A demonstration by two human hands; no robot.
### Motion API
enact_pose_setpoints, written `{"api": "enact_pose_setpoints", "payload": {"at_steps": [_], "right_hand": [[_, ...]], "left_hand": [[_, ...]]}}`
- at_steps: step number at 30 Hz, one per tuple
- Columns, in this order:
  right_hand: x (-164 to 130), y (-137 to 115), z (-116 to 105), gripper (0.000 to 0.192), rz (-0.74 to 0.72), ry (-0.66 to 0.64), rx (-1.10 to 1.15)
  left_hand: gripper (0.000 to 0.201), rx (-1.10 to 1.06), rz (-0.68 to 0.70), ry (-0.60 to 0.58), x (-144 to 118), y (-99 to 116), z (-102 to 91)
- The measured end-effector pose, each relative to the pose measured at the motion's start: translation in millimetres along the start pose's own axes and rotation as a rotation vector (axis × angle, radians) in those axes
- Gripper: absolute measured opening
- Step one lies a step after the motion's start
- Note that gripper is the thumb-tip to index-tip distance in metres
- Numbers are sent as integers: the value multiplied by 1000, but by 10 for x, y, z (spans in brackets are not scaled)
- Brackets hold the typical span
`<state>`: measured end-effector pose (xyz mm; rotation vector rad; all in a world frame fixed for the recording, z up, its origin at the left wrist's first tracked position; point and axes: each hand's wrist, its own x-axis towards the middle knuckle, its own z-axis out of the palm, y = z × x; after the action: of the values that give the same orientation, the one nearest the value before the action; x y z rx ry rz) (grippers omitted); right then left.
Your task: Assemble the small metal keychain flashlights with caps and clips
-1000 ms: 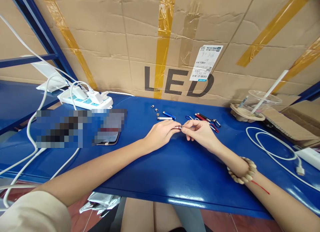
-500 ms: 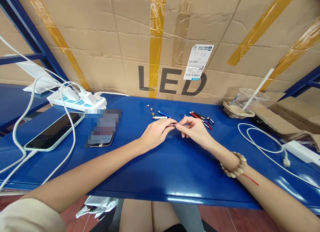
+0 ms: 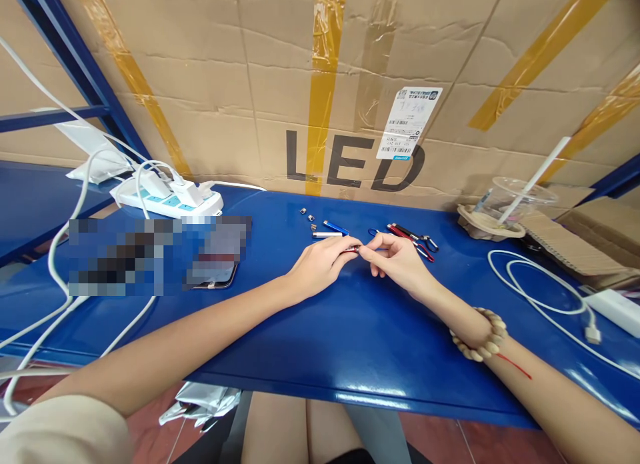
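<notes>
Over the blue table, my left hand (image 3: 320, 267) is closed around a small red tube (image 3: 351, 250) with a shiny metal end; the fingers cover most of it. The thumb and forefinger of my right hand (image 3: 397, 259) pinch at that metal end, and the exact part between them is too small to make out. Just beyond my left hand lie a blue tube (image 3: 335, 228), a silver tube (image 3: 326, 235) and several tiny metal pieces (image 3: 311, 218). Behind my right hand are a black tube (image 3: 404, 231) and red ones, with a black carabiner (image 3: 430, 243) and a red carabiner (image 3: 426, 253).
A large cardboard box (image 3: 270, 84) walls off the back. On the left are a power strip (image 3: 207, 206), white cables and a phone (image 3: 220, 277), partly blurred. To the right stand a plastic cup (image 3: 523, 197) with a straw, a coiled white cable (image 3: 543, 304) and an open carton.
The whole view has shifted slightly, so everything sits a little farther right. Both hands keep the same hold on the red tube.
</notes>
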<state>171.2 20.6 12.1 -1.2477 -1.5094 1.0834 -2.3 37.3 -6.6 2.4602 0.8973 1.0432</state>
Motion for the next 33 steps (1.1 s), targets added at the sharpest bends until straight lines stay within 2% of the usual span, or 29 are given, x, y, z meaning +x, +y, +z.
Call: {"api": "enact_pose_setpoints", "payload": {"at_steps": [16, 33], "right_hand": [[-4, 12, -24, 39, -18, -6, -21], [3, -6, -17, 42, -11, 6, -54]], "left_hand": [[19, 9, 11, 16, -13, 16, -18], [18, 13, 23, 8, -6, 22, -23]]}}
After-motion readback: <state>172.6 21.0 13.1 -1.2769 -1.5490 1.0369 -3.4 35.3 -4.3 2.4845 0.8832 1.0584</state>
